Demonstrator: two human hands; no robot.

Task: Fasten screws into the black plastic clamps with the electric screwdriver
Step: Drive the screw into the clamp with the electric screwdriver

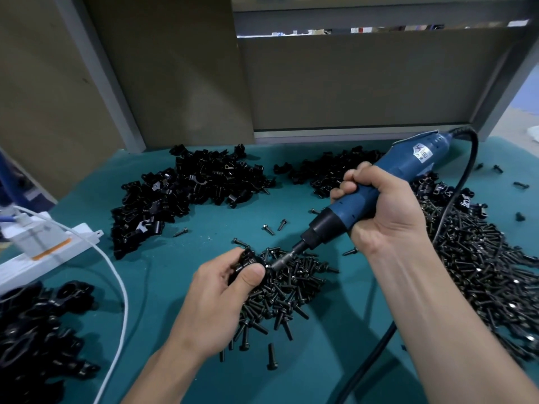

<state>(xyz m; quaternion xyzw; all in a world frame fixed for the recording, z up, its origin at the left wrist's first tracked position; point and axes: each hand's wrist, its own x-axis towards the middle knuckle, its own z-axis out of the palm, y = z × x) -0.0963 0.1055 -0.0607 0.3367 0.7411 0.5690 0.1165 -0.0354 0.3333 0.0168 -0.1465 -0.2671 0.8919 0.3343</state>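
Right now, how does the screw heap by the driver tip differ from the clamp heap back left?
The screw heap is thin, straight pieces; the clamp heap is chunky, curved ones. The screw heap lies beside the left hand, which grips a clamp, under the electric screwdriver bit; the clamp heap lies farther back, untouched. Both are black, loose on the teal table.

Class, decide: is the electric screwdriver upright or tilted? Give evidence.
Tilted: in the right hand, the electric screwdriver slants from upper right down to the clamp the left hand holds.

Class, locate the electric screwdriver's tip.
Head view, centre: the screwdriver tip touches the clamp in the left hand, over the middle screw pile.
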